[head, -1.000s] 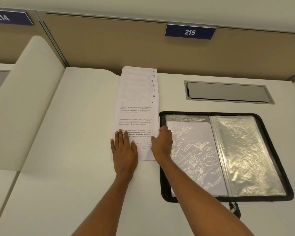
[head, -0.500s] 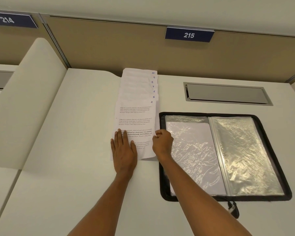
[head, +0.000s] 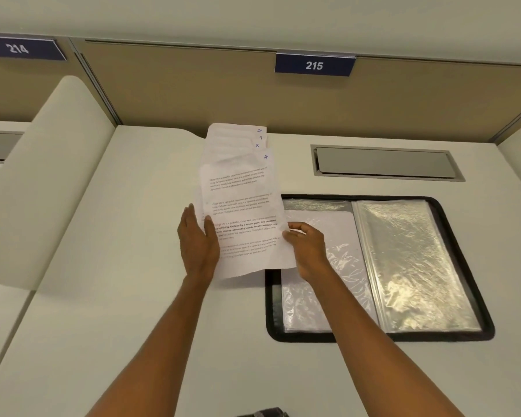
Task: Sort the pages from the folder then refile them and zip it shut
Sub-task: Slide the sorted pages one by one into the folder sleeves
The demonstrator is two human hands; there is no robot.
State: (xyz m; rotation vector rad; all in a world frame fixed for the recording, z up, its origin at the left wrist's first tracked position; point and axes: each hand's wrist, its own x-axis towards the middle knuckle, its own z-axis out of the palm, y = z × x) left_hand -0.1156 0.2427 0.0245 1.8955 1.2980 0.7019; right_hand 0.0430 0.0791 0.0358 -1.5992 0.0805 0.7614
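Pages (head: 241,206) hang fanned at frame centre: my right hand (head: 307,245) pinches their right edge, my left hand (head: 196,245) lies open against the left. With one-sided grip, I fear sheets slide out of order before the folder (head: 433,335), centre right.

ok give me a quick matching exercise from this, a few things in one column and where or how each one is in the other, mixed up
Things
1 left hand
2 right hand
3 folder
4 number sign

States
a lying open on the desk
b pinching the right edge of the page
c mounted on the back panel
d fingers straight, against the page's left side

Pairs: 1-d, 2-b, 3-a, 4-c
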